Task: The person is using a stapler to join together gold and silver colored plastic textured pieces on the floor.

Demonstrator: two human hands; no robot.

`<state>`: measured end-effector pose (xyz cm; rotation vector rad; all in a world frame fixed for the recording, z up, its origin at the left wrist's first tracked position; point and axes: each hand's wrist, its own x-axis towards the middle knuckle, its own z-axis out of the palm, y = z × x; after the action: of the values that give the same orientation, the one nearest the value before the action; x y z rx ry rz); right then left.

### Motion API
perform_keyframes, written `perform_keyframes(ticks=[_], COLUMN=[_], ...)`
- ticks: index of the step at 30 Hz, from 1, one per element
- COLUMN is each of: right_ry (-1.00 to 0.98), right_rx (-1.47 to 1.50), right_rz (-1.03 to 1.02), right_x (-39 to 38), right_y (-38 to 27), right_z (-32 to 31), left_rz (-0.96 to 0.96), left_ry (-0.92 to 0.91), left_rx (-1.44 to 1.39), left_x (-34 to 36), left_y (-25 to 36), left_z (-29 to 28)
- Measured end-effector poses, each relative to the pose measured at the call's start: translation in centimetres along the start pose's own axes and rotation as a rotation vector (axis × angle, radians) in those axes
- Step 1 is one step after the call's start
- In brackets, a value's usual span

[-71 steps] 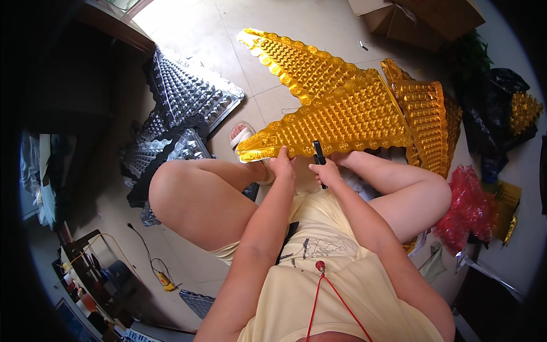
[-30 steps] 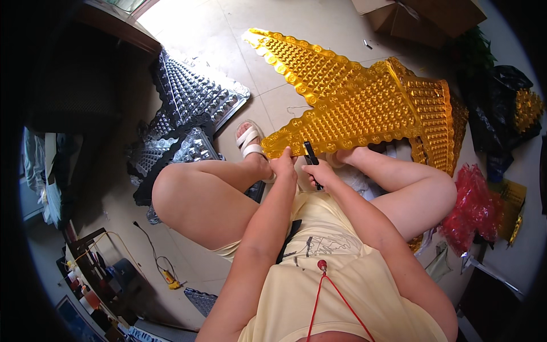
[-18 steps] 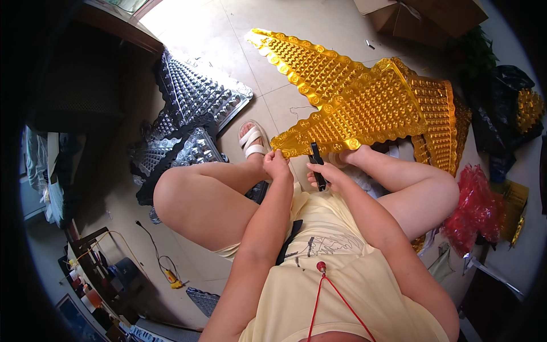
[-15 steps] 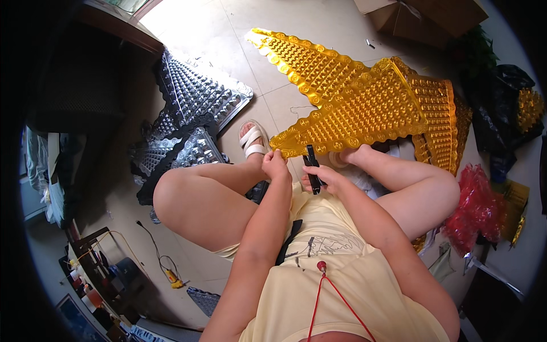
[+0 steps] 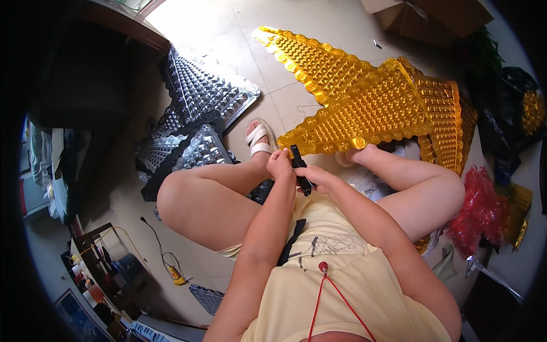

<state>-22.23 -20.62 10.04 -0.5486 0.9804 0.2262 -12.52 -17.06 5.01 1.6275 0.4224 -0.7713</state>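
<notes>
My left hand (image 5: pixel 279 164) pinches the lower-left tip of a large gold embossed foil sheet (image 5: pixel 364 108) with scalloped edges, which spreads away from me over the floor beside my foot. My right hand (image 5: pixel 312 178) is closed around a black stapler-like tool (image 5: pixel 298 161). The tool's upper end is at the gold tip, right against or very near my left fingers; the exact contact is hidden. Further gold pieces (image 5: pixel 441 122) lie under and beside the sheet's right end. My knees are bent either side of both hands.
Silver-and-black embossed pieces (image 5: pixel 202 97) lie at left. Cardboard boxes (image 5: pixel 427 23) are at back right, black bags (image 5: pixel 496 125) and red plastic film (image 5: pixel 478 216) at right. A yellow device with cord (image 5: pixel 178 278) lies lower left, near a cluttered rack (image 5: pixel 108 268).
My right hand has moved the black tool leftward to the gold sheet's tip, beside my left fingers. The gold sheet sits a little further right in the picture, as does the surrounding scene.
</notes>
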Motion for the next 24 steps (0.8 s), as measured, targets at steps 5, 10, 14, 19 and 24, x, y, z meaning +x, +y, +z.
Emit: perform_keyframes(ticks=[5, 10, 14, 19, 24], right_ry=[0.059, 0.125, 0.180, 0.271, 0.271], right_rx=[-0.034, -0.070, -0.125, -0.181, -0.163], right_rz=[-0.052, -0.112, -0.156, -0.240, -0.233], right_x=[0.6, 0.7, 0.2, 0.4, 0.3], right_y=[0.5, 0.6, 0.7, 1.3, 1.3], right_z=[0.2, 0.5, 1.1, 0.6, 0.4], left_rz=[0.009, -0.019, 0.001, 0.131, 0.070], left_ry=[0.011, 0.020, 0.014, 0.001, -0.064], left_rx=[0.046, 0.039, 0.071, 0.124, 0.139], left_x=[-0.1, -0.4, 0.0, -0.6, -0.4], left_y=[0.2, 0.6, 0.4, 0.3, 0.2], left_z=[-0.1, 0.2, -0.2, 0.4, 0.1])
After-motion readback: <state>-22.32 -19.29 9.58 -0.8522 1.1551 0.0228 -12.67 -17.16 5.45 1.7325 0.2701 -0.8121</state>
